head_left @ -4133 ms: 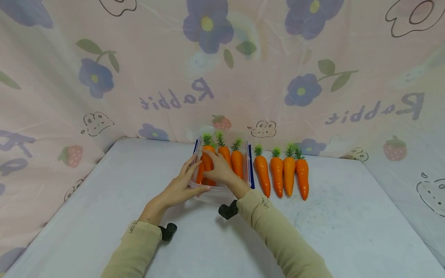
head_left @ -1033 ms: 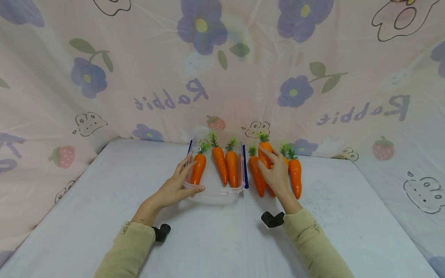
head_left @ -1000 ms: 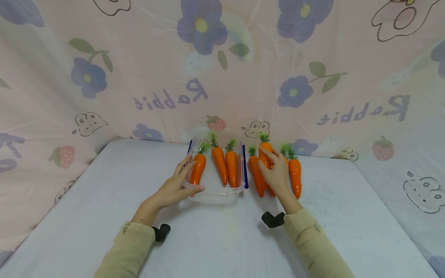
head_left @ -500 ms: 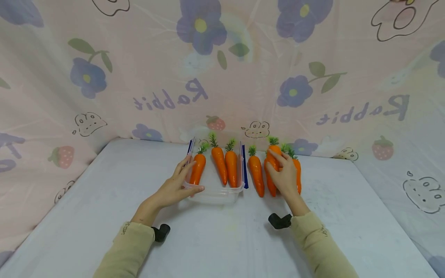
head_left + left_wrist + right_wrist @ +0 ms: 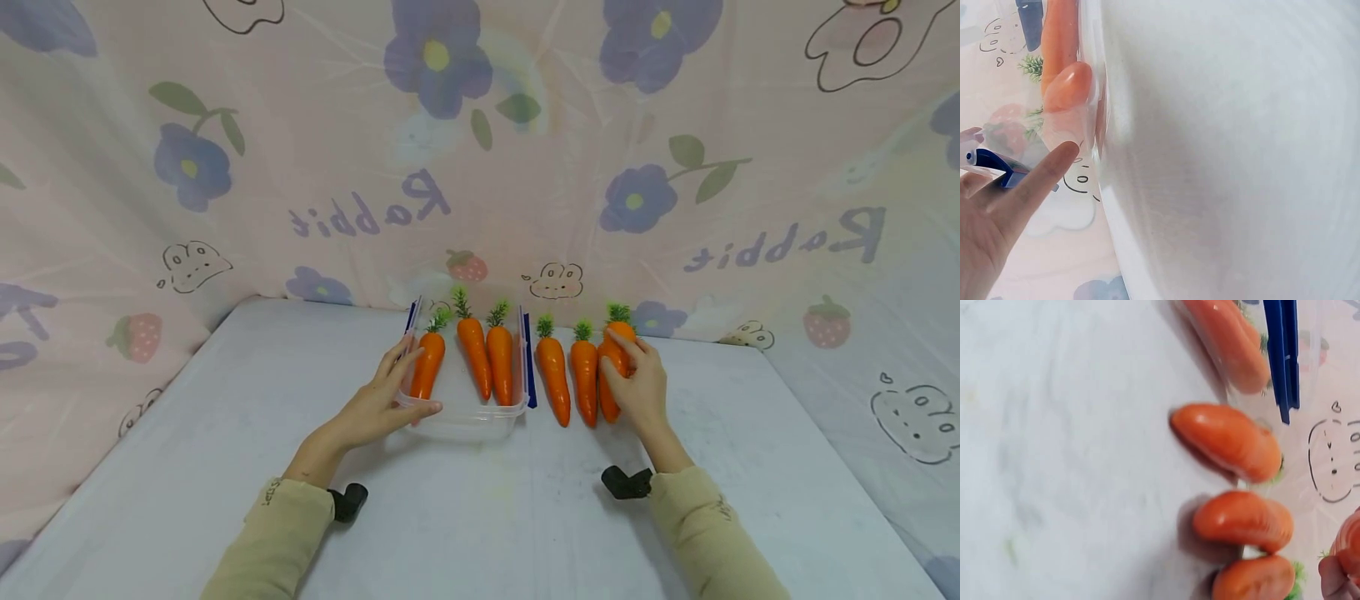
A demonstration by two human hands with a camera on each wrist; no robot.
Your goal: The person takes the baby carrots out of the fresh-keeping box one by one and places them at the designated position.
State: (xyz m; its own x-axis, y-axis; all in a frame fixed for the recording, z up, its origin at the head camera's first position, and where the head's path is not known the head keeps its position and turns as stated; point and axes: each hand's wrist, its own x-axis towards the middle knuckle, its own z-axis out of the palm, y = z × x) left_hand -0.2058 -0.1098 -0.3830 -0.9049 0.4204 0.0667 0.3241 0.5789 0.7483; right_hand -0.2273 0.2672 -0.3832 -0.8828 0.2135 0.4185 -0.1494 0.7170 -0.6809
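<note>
My right hand (image 5: 637, 383) pinches a glossy orange carrot (image 5: 618, 337) with a green tuft, over the right end of the carrot row. The held carrot (image 5: 1350, 547) shows at the right edge of the right wrist view, fingertips against it. Beneath it another carrot (image 5: 607, 398) is partly covered. My left hand (image 5: 375, 408) lies at the left front corner of a clear plastic box (image 5: 480, 423), its fingers along the left wall and its thumb at the front rim. In the left wrist view, that thumb (image 5: 1044, 178) is straight. The box holds three carrots, one (image 5: 428, 365) at the left.
On the white table (image 5: 465, 517), a carrot (image 5: 553, 381) lies just right of the box's blue side clip (image 5: 530, 367), and another carrot (image 5: 584, 382) beside it. A patterned cloth (image 5: 510, 208) hangs directly behind the table.
A carrot from the left part of the box is now in my right hand, which has carried it rightward over the row outside. My left hand stays at the box.
</note>
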